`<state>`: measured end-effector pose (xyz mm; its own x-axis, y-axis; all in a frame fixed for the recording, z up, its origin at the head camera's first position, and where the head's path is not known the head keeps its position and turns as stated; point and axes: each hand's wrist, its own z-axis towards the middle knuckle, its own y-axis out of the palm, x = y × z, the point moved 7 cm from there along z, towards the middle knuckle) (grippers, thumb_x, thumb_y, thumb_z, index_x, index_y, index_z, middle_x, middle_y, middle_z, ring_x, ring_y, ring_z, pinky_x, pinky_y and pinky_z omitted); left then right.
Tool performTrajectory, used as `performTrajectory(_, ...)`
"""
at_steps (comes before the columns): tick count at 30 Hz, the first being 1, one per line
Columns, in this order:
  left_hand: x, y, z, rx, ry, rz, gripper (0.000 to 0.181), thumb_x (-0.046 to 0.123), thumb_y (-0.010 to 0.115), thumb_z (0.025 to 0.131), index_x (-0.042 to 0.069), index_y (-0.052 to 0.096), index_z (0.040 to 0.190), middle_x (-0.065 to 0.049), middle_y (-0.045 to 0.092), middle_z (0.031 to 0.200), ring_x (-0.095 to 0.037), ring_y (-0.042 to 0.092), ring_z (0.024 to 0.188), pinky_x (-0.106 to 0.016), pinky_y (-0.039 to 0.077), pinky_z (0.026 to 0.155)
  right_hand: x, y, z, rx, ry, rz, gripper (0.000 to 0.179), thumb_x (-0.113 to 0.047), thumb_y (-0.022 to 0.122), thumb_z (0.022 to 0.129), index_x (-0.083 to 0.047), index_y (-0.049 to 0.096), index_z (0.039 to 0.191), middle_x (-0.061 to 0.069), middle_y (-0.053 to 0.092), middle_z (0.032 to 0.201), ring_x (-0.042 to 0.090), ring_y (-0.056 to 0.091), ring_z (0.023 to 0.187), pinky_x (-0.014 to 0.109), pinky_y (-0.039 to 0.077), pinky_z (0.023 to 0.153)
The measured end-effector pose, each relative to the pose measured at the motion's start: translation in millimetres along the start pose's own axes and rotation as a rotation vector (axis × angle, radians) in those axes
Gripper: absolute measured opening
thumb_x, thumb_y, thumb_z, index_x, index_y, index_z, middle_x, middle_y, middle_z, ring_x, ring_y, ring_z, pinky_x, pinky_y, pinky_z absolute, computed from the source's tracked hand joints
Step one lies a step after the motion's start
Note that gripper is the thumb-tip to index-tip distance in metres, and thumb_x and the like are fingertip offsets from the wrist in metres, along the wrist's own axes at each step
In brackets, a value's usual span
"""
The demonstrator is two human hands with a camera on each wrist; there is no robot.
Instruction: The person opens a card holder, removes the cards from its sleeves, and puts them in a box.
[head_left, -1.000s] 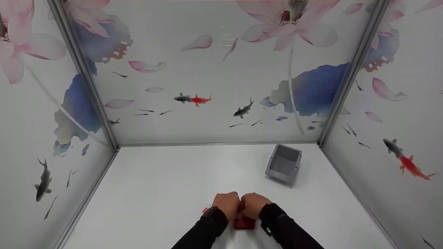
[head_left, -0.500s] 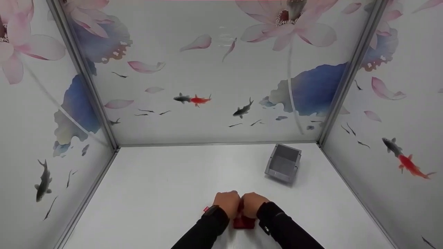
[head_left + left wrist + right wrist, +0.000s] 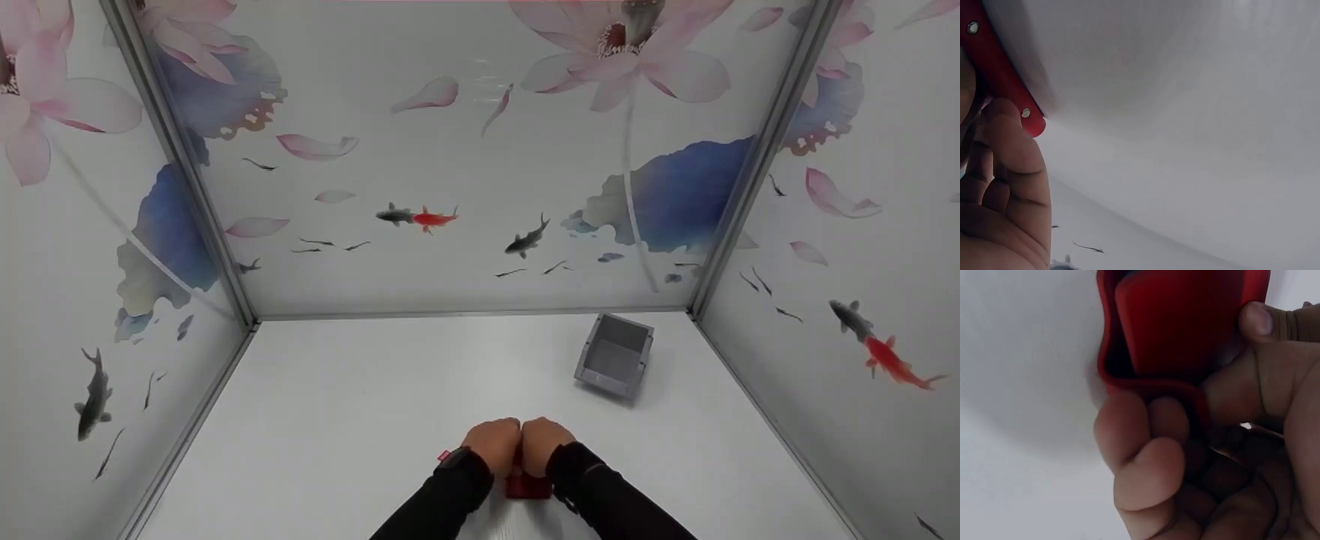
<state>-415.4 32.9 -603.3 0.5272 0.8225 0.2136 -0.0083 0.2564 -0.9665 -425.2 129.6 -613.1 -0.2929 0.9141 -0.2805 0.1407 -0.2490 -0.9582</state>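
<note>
A red leather-like piece (image 3: pixel 528 487) with raised sides lies low between my two hands. In the left wrist view its red side strip (image 3: pixel 1008 73) carries two round metal snaps. My left hand (image 3: pixel 491 444) grips it, a fingertip pressed beside the lower snap. My right hand (image 3: pixel 544 442) pinches a bent corner of the wall. In the right wrist view the wavy wall surrounds a flat red panel (image 3: pixel 1179 326), and a finger reaches inside the corner. The hands stand knuckle to knuckle and hide much of the piece in the head view.
A grey open-topped bin (image 3: pixel 615 356) sits at the back right of the white table (image 3: pixel 360 420), turned slightly. White walls (image 3: pixel 465 262) printed with lotus flowers and fish rise on the left, back and right, joined by metal posts.
My right hand has shifted slightly left against the left hand, covering the strip of red seen between them before. The left hand stays about where it was.
</note>
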Motion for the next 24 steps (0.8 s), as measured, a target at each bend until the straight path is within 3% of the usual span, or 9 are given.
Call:
performTrajectory(7, 6.8, -1.4, -1.6, 0.055, 0.098, 0.126, 0.034, 0.026, 0.105, 0.074, 0.017, 0.073, 0.084, 0.005, 0.072, 0.084, -0.007, 0.054, 0.066, -0.026, 0.054, 0.062, 6.1, -3.4, 0.5, 0.041, -0.046, 0.082, 0.029, -0.009, 0.083, 0.080, -0.014, 0.058, 0.065, 0.000, 0.061, 0.068, 0.017, 0.049, 0.063, 0.039, 0.056, 0.064)
performTrajectory(14, 8.4, 0.5, 0.1, 0.063, 0.104, 0.184, 0.037, 0.031, 0.107, 0.074, 0.017, 0.074, 0.085, 0.005, 0.074, 0.086, -0.008, 0.062, 0.068, -0.027, 0.058, 0.063, 10.4, -9.0, -5.6, 0.102, -0.113, 0.166, 0.032, -0.009, 0.075, 0.083, -0.018, 0.053, 0.060, -0.007, 0.051, 0.061, 0.014, 0.044, 0.058, 0.034, 0.041, 0.053)
performTrajectory(19, 11.0, -1.0, 0.9, 0.063, 0.103, 0.210, 0.025, 0.022, 0.097, 0.086, 0.016, 0.073, 0.083, 0.004, 0.072, 0.082, -0.008, 0.053, 0.062, -0.029, 0.057, 0.060, 6.7, -17.5, -15.6, 0.087, -0.062, 0.242, 0.041, -0.008, 0.073, 0.086, -0.020, 0.046, 0.058, -0.009, 0.044, 0.057, 0.013, 0.042, 0.055, 0.031, 0.035, 0.052)
performTrajectory(22, 12.7, -2.4, 0.7, 0.067, 0.103, 0.234, 0.021, 0.017, 0.086, 0.095, 0.016, 0.071, 0.082, 0.005, 0.070, 0.079, -0.007, 0.046, 0.060, -0.029, 0.055, 0.058, 6.1, -19.0, -18.1, 0.079, -0.042, 0.242, 0.045, -0.007, 0.075, 0.089, -0.021, 0.043, 0.059, -0.010, 0.042, 0.057, 0.012, 0.041, 0.055, 0.028, 0.033, 0.054)
performTrajectory(24, 13.0, -2.9, 0.3, 0.059, 0.101, 0.230, 0.019, 0.017, 0.086, 0.096, 0.015, 0.071, 0.084, 0.005, 0.069, 0.077, -0.008, 0.044, 0.060, -0.028, 0.053, 0.057, 8.3, -17.6, -18.1, 0.073, -0.025, 0.237, 0.046, -0.008, 0.076, 0.090, -0.021, 0.044, 0.060, -0.011, 0.042, 0.058, 0.012, 0.042, 0.056, 0.028, 0.033, 0.054)
